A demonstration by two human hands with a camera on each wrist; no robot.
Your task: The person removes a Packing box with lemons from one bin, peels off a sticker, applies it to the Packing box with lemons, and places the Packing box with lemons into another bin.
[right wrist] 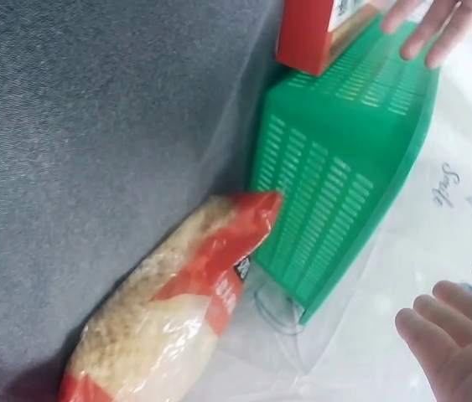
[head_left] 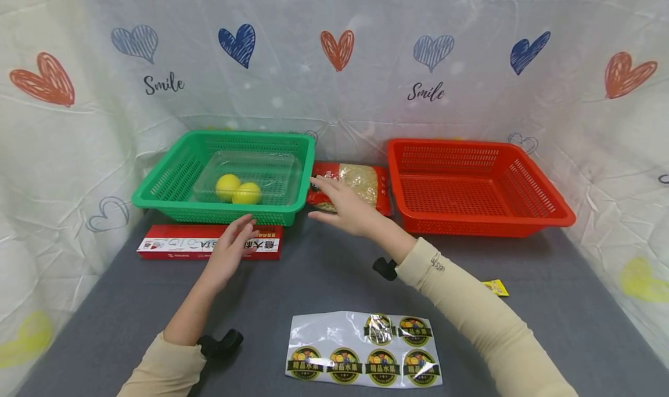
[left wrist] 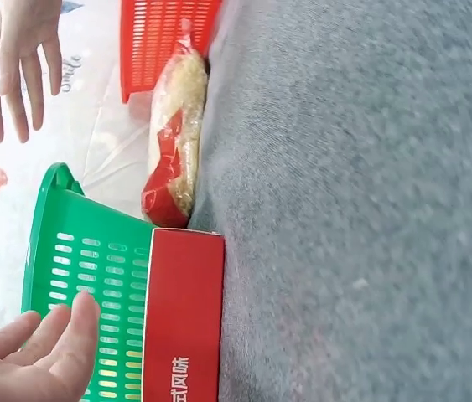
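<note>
My left hand (head_left: 233,251) hovers at the front rim of the green basket (head_left: 219,211), fingers loosely bent and holding nothing. My right hand (head_left: 347,206) is held with its fingers extended by the basket's right side, also empty, in front of a red and clear bag of pale dry food (head_left: 360,179). Inside the green basket sits a clear plastic box (head_left: 282,173). Two yellow round fruits (head_left: 247,194) lie in or behind its clear wall; I cannot tell which. In the left wrist view both hands appear apart from the bag.
A red basket (head_left: 481,224) stands at the back right. In front of the green basket lies a long red box (head_left: 172,246). A sheet of round fruit stickers (head_left: 334,333) is at the near edge, and a small yellow packet (head_left: 497,287) lies partly behind my right sleeve.
</note>
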